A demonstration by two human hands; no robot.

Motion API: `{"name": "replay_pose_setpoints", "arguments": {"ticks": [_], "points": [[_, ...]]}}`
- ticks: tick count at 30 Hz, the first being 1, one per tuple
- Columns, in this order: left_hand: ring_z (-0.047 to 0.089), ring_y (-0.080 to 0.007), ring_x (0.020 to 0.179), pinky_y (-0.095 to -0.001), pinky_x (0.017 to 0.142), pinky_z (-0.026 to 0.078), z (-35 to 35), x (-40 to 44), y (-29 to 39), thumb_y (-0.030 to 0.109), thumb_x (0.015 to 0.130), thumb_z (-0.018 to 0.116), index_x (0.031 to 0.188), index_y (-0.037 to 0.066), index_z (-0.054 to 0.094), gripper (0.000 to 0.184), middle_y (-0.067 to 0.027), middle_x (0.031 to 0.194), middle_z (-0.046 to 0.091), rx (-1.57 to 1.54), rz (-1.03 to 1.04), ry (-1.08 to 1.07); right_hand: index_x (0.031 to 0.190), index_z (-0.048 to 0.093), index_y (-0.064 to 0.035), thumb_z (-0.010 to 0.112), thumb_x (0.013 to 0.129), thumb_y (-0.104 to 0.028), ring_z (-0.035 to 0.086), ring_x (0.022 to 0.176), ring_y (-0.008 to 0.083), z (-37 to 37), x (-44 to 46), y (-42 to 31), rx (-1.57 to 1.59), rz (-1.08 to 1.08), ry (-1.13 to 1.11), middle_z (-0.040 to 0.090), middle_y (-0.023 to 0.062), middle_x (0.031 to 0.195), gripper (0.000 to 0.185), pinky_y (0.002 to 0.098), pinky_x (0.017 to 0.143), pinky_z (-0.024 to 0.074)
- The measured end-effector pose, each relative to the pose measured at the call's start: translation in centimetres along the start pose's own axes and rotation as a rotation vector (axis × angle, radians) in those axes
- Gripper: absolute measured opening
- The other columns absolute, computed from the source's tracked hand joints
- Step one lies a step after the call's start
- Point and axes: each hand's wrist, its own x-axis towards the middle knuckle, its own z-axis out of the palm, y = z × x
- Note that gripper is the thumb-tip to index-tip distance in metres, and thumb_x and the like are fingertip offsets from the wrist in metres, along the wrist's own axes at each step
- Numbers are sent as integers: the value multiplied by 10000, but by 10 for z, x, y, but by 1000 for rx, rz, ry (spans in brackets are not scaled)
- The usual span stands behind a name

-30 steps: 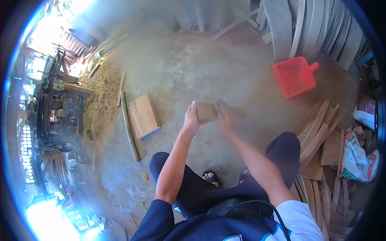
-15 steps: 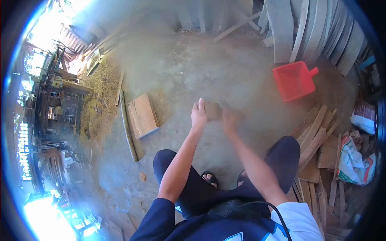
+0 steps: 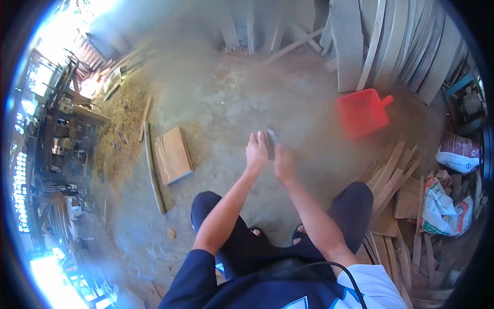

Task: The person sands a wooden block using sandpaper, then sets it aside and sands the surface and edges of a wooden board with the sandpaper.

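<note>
I'm holding a small brown block (image 3: 270, 148) abt. ctr. of frame, out in front of my knees, above the concrete floor (image 3: 231, 108). My L hand (image 3: 256, 153) is gripping its left side, fingers curled in close w/ hardly any gap. My R hand (image 3: 284, 162) is sitting just beside the block's right side, blurred; fingers are looking bent, but can't tell how far closed or what they've got hold of. A pale greyish thing (image 3: 273, 135) is showing at the block's upper end, nr. R hand, too smeared to ID.

Containers: red dustpan (image 3: 363, 114) is lying on the floor, upper right, handle pointing right; can't make out contents thru the haze. Brown-and-white sack (image 3: 458, 153) is resting at far right, bulging; contents hidden. Just below it, a white sack w/ green & red print (image 3: 443, 211) is slumping, crumpled, by wood offcuts (image 3: 388, 177); can't see inside that one either.

Left of ctr., a thick wooden slab (image 3: 174, 154) is lying flat, w/ a thin pole (image 3: 154, 170) running alongside its left edge. Sawdust (image 3: 116, 126) is spreading over the floor, upper left. Long planks (image 3: 350, 46) are leaning in a row, upper right.
</note>
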Motion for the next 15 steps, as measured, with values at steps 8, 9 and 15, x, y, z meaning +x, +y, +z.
{"name": "replay_pose_setpoints", "arguments": {"ticks": [8,9,15], "points": [[628,-495,944,-524,823,481,3,15,-28,511,1008,396,1081,-13,572,558,-313,984,654,-97,-40,48,1448,426,32,338,1051,-246,402,1406,344,43,26,115,196,-250,198,475,236,1463,492,372,1149,310],[632,-488,942,-517,824,484,1,15,-28,506,1008,398,1076,-16,575,556,-312,983,656,-130,-58,32,1445,430,31,343,1050,-233,393,1412,342,41,24,113,195,-193,178,469,231,1469,483,379,1152,306],[648,-458,921,-508,820,489,-9,2,-7,474,1016,400,1002,-28,554,526,-294,976,654,-118,-89,65,1430,447,37,358,1046,-173,387,1414,346,38,-6,24,284,-492,62,473,215,1470,447,395,1157,303]]}}
